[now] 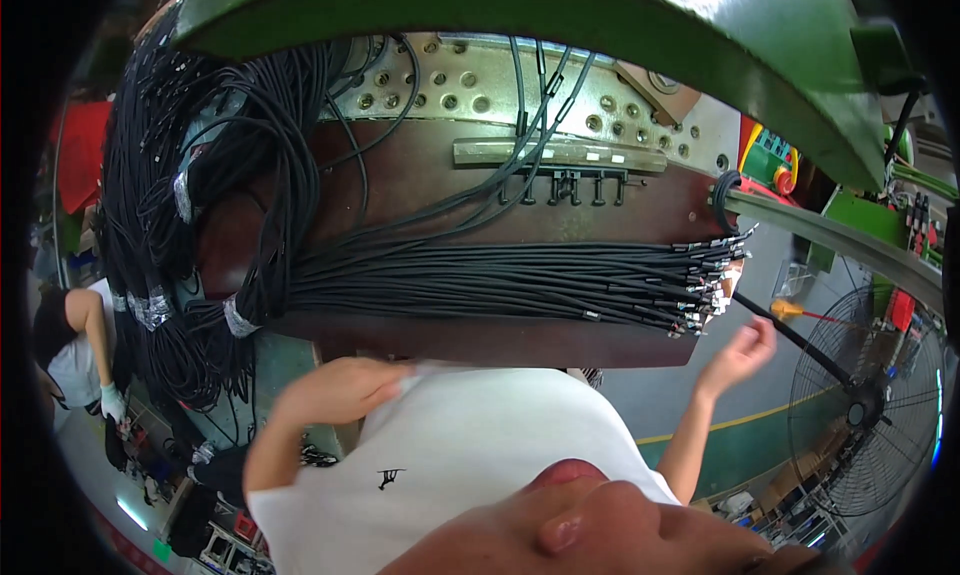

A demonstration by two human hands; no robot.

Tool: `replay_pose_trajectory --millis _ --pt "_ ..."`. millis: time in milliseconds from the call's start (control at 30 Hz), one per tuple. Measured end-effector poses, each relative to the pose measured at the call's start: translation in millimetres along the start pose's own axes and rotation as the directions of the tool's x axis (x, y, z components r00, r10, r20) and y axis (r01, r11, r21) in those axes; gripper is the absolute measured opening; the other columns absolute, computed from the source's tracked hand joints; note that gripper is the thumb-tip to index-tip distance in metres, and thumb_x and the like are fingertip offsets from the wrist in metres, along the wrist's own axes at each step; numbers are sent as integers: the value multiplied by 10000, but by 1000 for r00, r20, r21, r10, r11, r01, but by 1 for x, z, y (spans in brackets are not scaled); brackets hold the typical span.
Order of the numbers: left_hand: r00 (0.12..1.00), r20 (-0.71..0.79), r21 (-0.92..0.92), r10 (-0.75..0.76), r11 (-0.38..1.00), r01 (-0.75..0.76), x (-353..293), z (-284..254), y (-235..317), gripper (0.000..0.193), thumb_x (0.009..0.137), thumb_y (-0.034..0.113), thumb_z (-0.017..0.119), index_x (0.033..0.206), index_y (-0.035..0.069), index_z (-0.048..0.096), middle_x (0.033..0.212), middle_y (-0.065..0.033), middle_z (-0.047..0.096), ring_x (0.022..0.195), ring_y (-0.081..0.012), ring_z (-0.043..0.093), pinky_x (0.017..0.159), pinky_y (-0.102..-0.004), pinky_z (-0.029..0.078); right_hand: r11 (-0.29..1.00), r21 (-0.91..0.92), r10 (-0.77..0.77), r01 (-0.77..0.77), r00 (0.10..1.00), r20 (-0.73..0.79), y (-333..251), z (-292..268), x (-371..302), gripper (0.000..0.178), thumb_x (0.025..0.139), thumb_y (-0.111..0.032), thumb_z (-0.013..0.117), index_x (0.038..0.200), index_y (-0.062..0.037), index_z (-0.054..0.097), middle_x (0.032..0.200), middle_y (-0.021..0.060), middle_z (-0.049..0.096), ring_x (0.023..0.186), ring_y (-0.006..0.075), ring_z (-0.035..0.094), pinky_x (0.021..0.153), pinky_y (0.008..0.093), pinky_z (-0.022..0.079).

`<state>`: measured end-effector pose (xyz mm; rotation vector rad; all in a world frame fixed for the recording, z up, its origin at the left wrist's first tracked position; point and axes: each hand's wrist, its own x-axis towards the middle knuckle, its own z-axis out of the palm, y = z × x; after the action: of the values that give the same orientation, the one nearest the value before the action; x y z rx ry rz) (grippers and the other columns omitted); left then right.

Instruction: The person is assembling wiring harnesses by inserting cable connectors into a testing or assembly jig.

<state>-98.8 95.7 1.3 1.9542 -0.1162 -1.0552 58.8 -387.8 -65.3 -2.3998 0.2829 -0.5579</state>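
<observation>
A thick bundle of black cables (470, 275) lies across a dark red-brown board (420, 340), its stripped, tagged ends (715, 290) at the right. My right hand (740, 355) is raised just off the board's right front corner, near those ends. Its fingers are loosely bent and apart, with nothing visible in them. At the board's front edge, my left hand (345, 387) is against the front of my white shirt; its fingers are blurred and partly hidden. Several single cables (500, 180) run up over a clear bar (560, 155) with black pegs (570, 187).
More black cable coils (160, 225) hang at the left, tied with silvery wrap. A green machine frame (560, 5) arches above a perforated metal plate (480, 80). A metal rail (840, 240) and a large fan (860, 400) stand right. Another person (80, 345) is at far left.
</observation>
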Motion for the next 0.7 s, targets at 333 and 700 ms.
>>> replay_pose_trajectory --millis 333,700 --pt "840 -470 456 -269 741 493 52 52 -104 209 848 126 531 1001 32 638 995 -172 629 992 -332 581 887 -418 430 962 272 -138 5 870 473 77 59 -125 179 854 -77 614 1018 -8 599 998 110 622 899 241 558 785 375 465" --pt "684 -728 369 48 868 332 61 65 -130 172 813 121 563 928 41 663 947 -156 647 907 -347 594 808 -457 450 953 221 -294 208 813 502 34 52 -105 186 859 -48 602 1039 -2 597 997 111 618 918 236 563 809 360 468"
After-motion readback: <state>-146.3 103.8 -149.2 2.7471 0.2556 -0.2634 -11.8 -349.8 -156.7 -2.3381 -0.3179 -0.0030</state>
